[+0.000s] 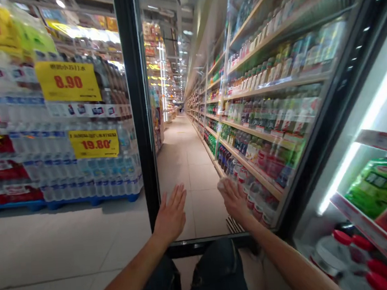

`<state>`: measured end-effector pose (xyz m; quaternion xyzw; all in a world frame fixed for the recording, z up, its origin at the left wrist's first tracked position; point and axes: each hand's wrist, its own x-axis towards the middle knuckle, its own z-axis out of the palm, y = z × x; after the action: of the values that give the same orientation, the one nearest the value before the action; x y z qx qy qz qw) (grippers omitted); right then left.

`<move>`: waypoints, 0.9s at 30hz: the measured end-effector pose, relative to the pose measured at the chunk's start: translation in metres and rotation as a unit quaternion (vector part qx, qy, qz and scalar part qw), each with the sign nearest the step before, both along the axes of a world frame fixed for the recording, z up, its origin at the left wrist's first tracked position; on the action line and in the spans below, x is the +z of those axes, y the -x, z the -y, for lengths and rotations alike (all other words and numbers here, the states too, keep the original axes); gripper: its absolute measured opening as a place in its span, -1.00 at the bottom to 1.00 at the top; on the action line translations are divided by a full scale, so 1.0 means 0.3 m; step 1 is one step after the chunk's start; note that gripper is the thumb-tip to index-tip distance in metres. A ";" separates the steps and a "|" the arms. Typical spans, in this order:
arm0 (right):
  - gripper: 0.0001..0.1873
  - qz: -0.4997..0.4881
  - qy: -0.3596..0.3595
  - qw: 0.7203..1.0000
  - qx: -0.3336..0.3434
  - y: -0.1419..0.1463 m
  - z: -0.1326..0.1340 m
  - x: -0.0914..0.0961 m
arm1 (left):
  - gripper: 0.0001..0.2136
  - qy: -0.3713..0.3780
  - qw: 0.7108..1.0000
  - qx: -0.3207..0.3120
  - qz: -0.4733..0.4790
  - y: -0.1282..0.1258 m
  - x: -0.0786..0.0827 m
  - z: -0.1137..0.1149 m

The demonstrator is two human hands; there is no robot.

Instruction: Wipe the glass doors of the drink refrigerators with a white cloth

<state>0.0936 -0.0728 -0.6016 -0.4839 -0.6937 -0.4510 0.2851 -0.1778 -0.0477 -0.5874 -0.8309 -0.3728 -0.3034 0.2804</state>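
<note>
A glass fridge door (211,116) with a black frame stands swung out in front of me. My left hand (171,214) lies flat against the lower part of the glass, fingers stretched out and apart. My right hand (233,200) presses a small white cloth (222,185) against the same glass a little to the right. Both forearms reach up from the bottom of the view. Through and in the glass I see a shop aisle and shelves of bottles.
The open fridge at right shows lit shelves with green packets (374,186) and red-capped bottles (359,252). Stacked water bottle packs with yellow price signs (68,81) fill the left. Pale tiled floor (54,249) lies below. My dark trousers (210,273) show at the bottom.
</note>
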 end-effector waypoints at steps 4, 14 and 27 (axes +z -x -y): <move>-0.52 0.085 0.057 0.994 0.025 -0.002 0.037 -0.068 | -0.47 -0.007 1.000 0.002 -0.008 0.004 0.000 0.005; -0.50 -0.072 -0.078 0.994 -0.028 0.013 -0.041 0.197 | -0.47 0.003 1.000 -0.004 -0.004 -0.046 0.033 0.014; -0.56 -0.048 -0.103 0.994 -0.001 0.070 -0.097 0.288 | -0.47 -0.008 1.000 0.012 -0.004 0.002 0.015 0.012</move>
<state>0.0725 -0.0436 -0.5152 -0.4738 -0.6288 -0.4964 0.3656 -0.1785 -0.0514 -0.5829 -0.8254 -0.3787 -0.2997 0.2924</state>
